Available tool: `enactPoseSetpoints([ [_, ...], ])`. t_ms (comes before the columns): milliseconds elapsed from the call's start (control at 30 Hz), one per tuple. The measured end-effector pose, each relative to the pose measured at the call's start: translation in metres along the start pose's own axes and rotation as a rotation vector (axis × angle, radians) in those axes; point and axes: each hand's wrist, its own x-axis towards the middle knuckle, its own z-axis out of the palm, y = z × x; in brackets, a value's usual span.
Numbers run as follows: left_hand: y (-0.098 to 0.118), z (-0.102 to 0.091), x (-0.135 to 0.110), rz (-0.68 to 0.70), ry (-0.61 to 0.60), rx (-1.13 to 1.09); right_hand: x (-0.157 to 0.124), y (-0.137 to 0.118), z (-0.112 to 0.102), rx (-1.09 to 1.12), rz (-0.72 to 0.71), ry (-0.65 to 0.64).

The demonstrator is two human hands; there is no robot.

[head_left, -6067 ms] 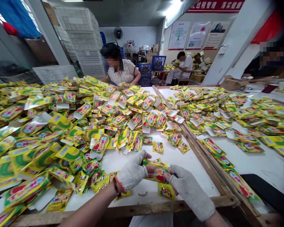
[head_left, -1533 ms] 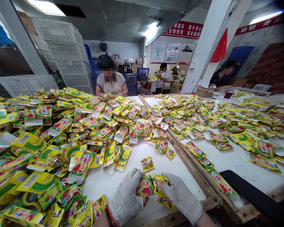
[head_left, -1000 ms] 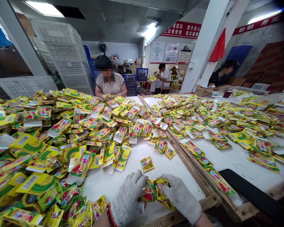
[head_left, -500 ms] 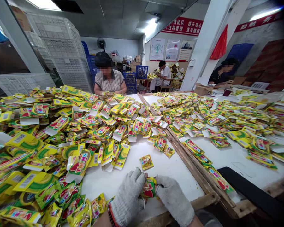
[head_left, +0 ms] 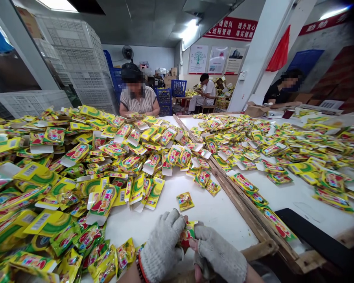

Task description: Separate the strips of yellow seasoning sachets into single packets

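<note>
A small printed candy box [head_left: 188, 232], yellow, green and red, is held between my two hands near the table's front edge. My left hand [head_left: 162, 244], in a grey-white knit glove with bare fingertips, is closed on its left side. On its right side, the fingers of my gloved right hand [head_left: 221, 249] are closed too, with thumb and fingertips bent at the box's end. My fingers cover much of the box. A single yellow sachet [head_left: 185, 201] lies flat on the white tabletop [head_left: 153, 218] just beyond my hands.
A heap of yellow boxes [head_left: 100, 196] and shiny sachets [head_left: 90, 239] covers the left side. Wooden strips [head_left: 238, 204] divide the tabletop; more boxes [head_left: 271, 149] lie beyond. A dark flat object [head_left: 315, 239] is at right. A person [head_left: 138, 98] sits opposite, others farther off.
My right hand has turned, its thumb and lower fingers now showing at the box's right end. My left hand keeps its hold. The view has shifted slightly.
</note>
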Motion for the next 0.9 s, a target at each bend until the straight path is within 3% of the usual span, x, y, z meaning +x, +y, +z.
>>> enactPoseSetpoints([
  [67, 0.000, -0.003, 0.000, -0.043, 0.009, -0.008, 0.009, 0.006, -0.001, 0.029, 0.026, -0.018],
  [167, 0.000, -0.007, 0.002, -0.112, 0.009, 0.019, 0.014, 0.013, -0.002, 0.116, 0.011, 0.137],
  [367, -0.002, 0.001, 0.003, 0.012, -0.018, -0.040, 0.008, 0.012, 0.010, 0.091, 0.070, -0.066],
  [433, -0.004, 0.000, 0.001, 0.005, 0.019, -0.190, 0.011, 0.009, 0.012, 0.064, 0.018, -0.038],
  [533, -0.008, -0.009, 0.001, -0.151, 0.124, -0.590, 0.017, 0.007, 0.010, 0.092, -0.040, 0.079],
  [667, -0.011, -0.019, 0.005, -0.287, 0.008, -1.034, 0.017, 0.012, 0.006, 0.082, -0.008, 0.162],
  [800, -0.010, -0.021, 0.000, -0.411, 0.118, -1.080, 0.013, 0.027, -0.003, -0.039, 0.118, 0.362],
  [900, -0.009, -0.026, -0.019, -0.502, 0.114, -1.086, 0.016, 0.030, -0.010, -0.262, 0.058, 0.234],
])
